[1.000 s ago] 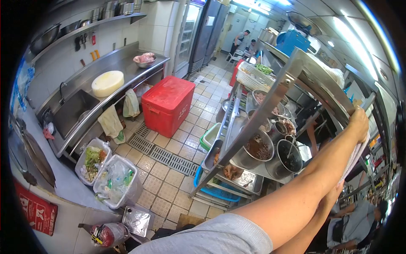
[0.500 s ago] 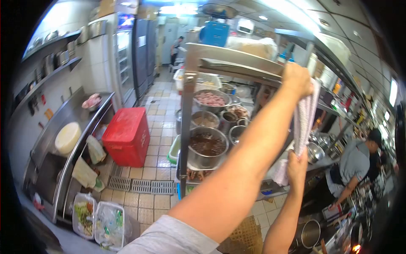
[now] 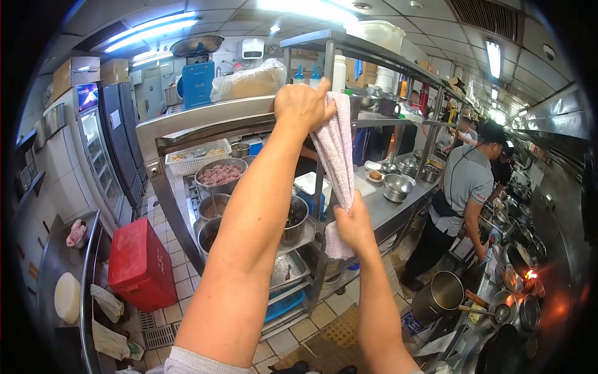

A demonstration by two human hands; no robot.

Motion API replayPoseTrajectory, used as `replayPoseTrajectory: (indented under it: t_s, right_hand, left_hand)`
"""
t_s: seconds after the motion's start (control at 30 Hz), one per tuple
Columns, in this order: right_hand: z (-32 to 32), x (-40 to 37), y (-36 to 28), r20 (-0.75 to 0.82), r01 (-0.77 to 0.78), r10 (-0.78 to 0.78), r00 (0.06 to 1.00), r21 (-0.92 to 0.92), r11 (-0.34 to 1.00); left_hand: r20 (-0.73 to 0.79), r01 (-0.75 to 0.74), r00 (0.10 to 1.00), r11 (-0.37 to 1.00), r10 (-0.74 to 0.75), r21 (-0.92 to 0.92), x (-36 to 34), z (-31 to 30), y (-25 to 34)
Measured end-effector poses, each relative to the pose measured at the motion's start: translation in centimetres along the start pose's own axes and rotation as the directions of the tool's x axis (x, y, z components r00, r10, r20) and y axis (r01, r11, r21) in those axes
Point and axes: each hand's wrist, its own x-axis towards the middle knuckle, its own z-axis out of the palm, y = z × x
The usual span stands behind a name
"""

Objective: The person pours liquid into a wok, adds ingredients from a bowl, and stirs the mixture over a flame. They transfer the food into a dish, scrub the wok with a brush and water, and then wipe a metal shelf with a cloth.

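Note:
A pale pink towel (image 3: pixel 339 143) is stretched in a narrow, slanting band between my two hands. My left hand (image 3: pixel 303 106) is closed round its upper end, right at the end of the metal rack's top rail (image 3: pixel 205 118). Lower down, my right hand (image 3: pixel 355 224) grips the towel, and its loose end hangs below the fist. The band overlaps a steel post of the rack in this view. Under the rail stand a pot of raw meat (image 3: pixel 221 173) and several other steel pots, partly hidden behind my left forearm.
To the right, a person in a grey shirt (image 3: pixel 464 181) faces a stove with a lit flame (image 3: pixel 531 274); a tall pot (image 3: pixel 439 293) stands on the near side. Steel bowls (image 3: pixel 397 186) sit on the counter behind the towel. A red bin (image 3: pixel 143 265) stands on the tiled floor at left.
The view has swung to the right, so the rack and my hands appear further left and more of the stove side shows. Both hands keep hold of the towel.

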Motion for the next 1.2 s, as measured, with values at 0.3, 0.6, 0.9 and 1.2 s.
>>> replayPoseTrajectory:
  t_s: [0.3, 0.6, 0.9, 1.2]
  right_hand:
    - [-0.1, -0.1, 0.0, 0.021, -0.042, 0.041, 0.999, 0.008, 0.999]
    - [-0.1, 0.0, 0.2, 0.036, -0.064, 0.065, 0.997, -0.029, 0.998]
    - [-0.1, -0.1, 0.0, 0.045, -0.069, 0.068, 0.997, 0.027, 0.997]
    - [-0.2, -0.1, -0.1, 0.038, -0.070, 0.069, 0.997, 0.021, 0.997]
  left_hand:
    - [0.106, 0.022, 0.994, 1.000, -0.023, 0.007, 0.3, -0.7, 0.3]
    - [0.038, -0.018, 0.999, 0.997, 0.015, 0.078, 0.2, -0.2, 0.6]
    - [0.045, 0.003, 0.999, 0.993, -0.008, 0.115, 0.2, -0.4, 0.8]
    - [0.082, 0.016, 0.996, 0.993, -0.025, 0.115, 0.3, -0.7, 1.0]
